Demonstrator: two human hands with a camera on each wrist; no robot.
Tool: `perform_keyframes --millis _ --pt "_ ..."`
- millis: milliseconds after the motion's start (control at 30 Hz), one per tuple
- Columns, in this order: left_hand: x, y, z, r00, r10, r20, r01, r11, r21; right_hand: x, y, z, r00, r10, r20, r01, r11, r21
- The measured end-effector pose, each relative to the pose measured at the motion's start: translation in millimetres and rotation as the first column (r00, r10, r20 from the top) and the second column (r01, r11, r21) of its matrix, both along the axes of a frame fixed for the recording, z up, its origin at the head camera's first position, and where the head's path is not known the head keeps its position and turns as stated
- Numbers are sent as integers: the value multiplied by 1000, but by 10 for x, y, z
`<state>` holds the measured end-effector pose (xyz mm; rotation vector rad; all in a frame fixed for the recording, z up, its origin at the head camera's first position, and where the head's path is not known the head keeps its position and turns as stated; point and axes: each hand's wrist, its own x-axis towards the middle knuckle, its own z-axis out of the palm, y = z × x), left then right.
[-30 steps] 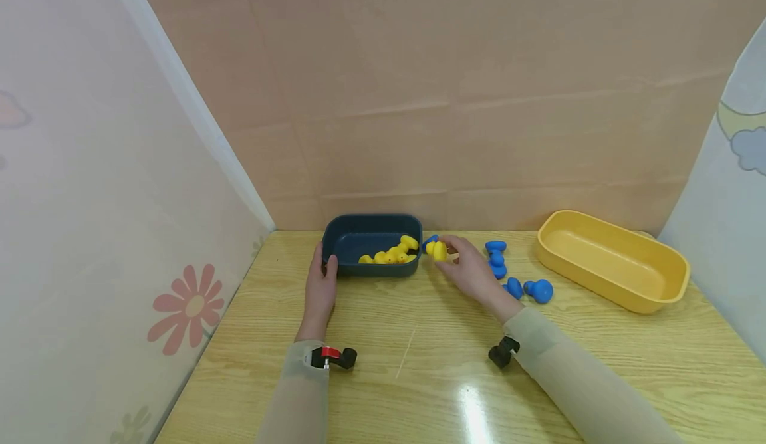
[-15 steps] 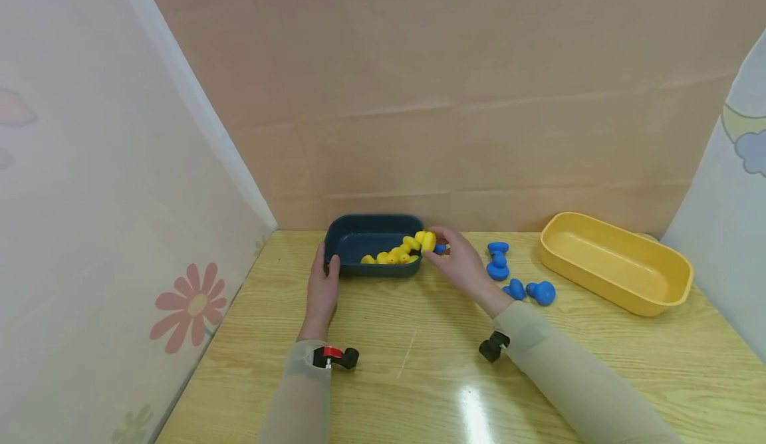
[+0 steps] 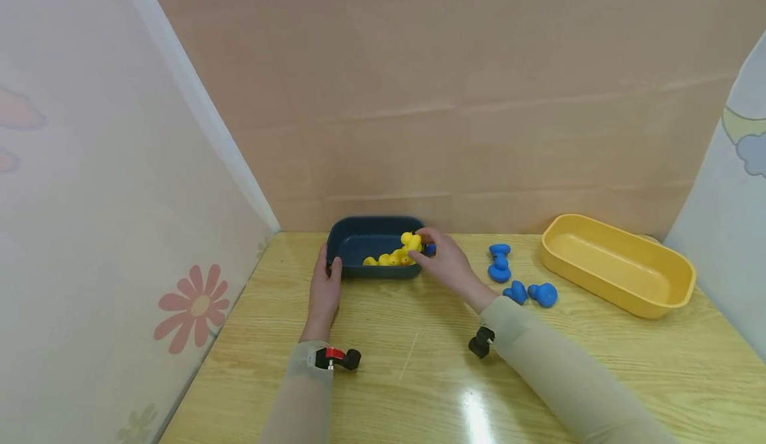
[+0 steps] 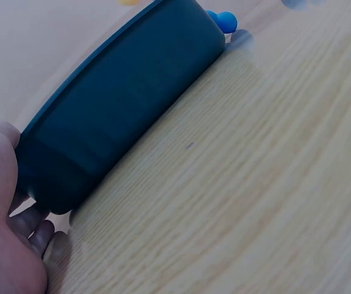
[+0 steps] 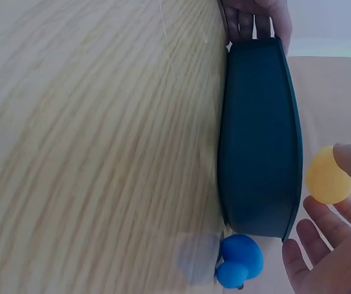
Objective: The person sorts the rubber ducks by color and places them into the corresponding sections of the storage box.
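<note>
Head view: the right hand [image 3: 445, 266] pinches a yellow rounded plastic toy [image 3: 410, 241] over the dark blue oval plastic tub [image 3: 353, 238]; the left hand [image 3: 326, 291] grips the tub's end.

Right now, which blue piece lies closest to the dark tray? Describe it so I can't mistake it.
Find the dark blue tray at the back of the wooden table. Just off its right end, behind the right hand, lies one blue piece. It sits alone against the tray; the other blue pieces cluster farther right.
</note>
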<state>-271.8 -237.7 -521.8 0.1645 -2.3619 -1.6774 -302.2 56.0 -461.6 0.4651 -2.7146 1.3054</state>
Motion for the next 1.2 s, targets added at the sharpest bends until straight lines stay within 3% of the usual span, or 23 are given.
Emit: perform_keyframes --millis 533,1200 --pt "-12 13 12 1000 2 -15 -2 1000 -4 -48 -197 -21 1000 -11 -18 12 999 44" --pt "-39 -6 -27 1000 10 14 -10 1000 -6 58 -17 -44 998 -17 -61 19 1000 23"
